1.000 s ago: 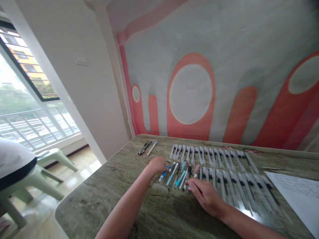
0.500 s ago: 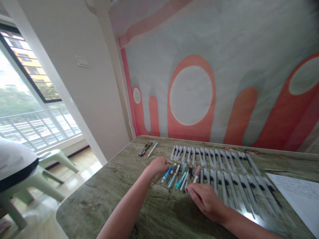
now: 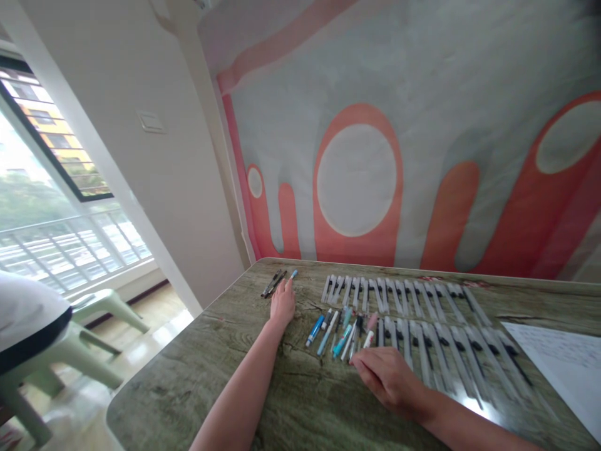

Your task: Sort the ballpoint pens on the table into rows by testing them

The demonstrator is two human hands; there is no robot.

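My left hand point(image 3: 283, 303) lies low over the table with its fingers stretched forward. They reach a light-blue-capped pen point(image 3: 293, 274), whose lower part the hand covers. Just left of these fingers are several dark pens point(image 3: 273, 283). My right hand point(image 3: 389, 376) is closed in a fist at the near edge of a loose group of mixed pens; whatever its fingers hold is hidden. In that group I see a blue pen point(image 3: 314, 330), a turquoise pen point(image 3: 342, 341) and a white-and-pink pen point(image 3: 370, 330).
Two rows of clear-barrelled pens, a back row point(image 3: 385, 295) and a front row point(image 3: 441, 351), extend to the right. A written sheet of paper point(image 3: 563, 363) lies at the table's right. Pale green stools point(image 3: 89, 351) and a seated person's white clothing point(image 3: 28, 307) are at left.
My left hand has moved away from the mixed pens, up and to the left, onto the light-blue-capped pen, and its fingers have straightened. The right hand stays nearly where it was.
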